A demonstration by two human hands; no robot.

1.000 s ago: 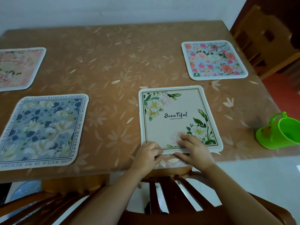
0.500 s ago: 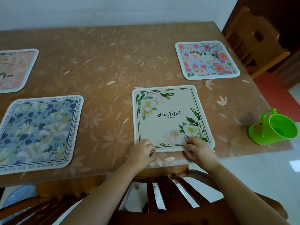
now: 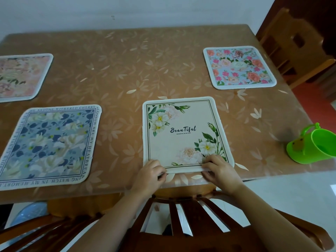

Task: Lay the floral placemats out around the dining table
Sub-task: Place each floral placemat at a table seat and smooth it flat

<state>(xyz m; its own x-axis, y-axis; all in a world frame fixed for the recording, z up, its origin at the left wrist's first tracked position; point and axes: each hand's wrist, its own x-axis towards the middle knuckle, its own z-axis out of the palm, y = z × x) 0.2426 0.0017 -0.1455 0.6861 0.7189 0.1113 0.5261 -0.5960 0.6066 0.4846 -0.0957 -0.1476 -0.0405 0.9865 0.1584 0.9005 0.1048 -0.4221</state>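
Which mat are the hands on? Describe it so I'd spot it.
On the brown dining table, look along the near edge, right of the blue mat. The cream placemat there is the only one with BeauTiful written across its middle.

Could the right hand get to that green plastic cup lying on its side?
Probably yes: the right hand would first let go of the cream floral placemat; only bare brown tablecloth lies between it and the green plastic cup.
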